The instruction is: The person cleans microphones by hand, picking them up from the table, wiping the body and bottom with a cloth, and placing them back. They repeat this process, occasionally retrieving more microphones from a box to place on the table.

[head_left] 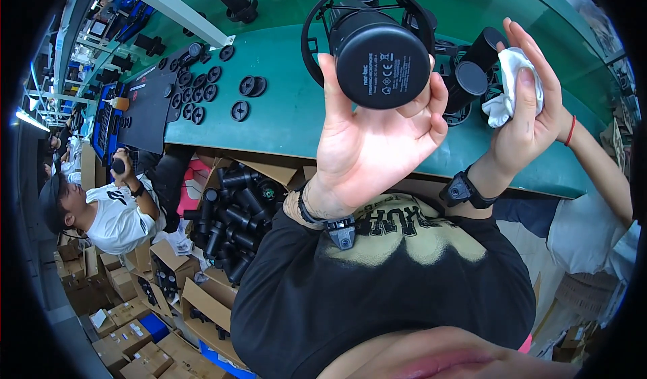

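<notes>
My left hand [374,143] is wrapped round a black cylindrical microphone [383,62], its flat printed base turned toward me. A round black ring frame surrounds the microphone's far end. To the right, my right hand [529,119] pinches a crumpled white cloth [507,86] between thumb and fingers, apart from the microphone. Behind and between my hands, more black microphones [470,78] stand on the green table [276,62]; the held microphone partly hides that area.
Several small black round caps [240,111] lie on the table at left, beside a dark mat [145,106]. Below the table edge sits a cardboard box of black cylindrical parts [236,210]. A co-worker [114,210] sits at far left; another person's arm [600,170] reaches in at right.
</notes>
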Demonstrator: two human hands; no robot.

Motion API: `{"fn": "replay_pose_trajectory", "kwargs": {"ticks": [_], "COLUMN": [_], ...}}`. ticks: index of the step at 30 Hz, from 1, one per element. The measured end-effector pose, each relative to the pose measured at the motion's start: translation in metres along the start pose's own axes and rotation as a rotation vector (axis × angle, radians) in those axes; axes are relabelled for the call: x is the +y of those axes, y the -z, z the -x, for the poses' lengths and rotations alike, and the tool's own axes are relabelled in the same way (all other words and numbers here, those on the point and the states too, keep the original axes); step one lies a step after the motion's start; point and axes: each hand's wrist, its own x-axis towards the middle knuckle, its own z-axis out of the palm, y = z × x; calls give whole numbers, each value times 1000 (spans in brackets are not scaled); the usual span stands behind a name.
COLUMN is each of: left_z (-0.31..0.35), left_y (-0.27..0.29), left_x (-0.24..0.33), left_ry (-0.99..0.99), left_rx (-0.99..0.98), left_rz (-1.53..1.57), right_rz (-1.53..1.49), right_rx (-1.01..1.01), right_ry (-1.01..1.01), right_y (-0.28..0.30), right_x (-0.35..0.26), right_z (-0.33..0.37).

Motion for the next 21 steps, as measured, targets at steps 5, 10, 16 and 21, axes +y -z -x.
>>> {"fn": "replay_pose_trajectory", "kwargs": {"ticks": [5, 10, 16, 21], "left_z": [-2, -4, 3, 7], "left_y": [3, 27, 20, 8], "left_x": [1, 22, 35, 39], "left_ry": [-17, -428, -433, -466], "left_rx": [10, -179, -152, -155], "left_rz": [58, -877, -1025, -1183], "right_rz": [-20, 56, 32, 19], "right_rx": [14, -12, 0, 34], "right_ry": [13, 43, 19, -1], "right_y": [-1, 12, 16, 4], "right_x": [-2, -5, -3, -8], "right_z": [2, 3, 5, 4]}}
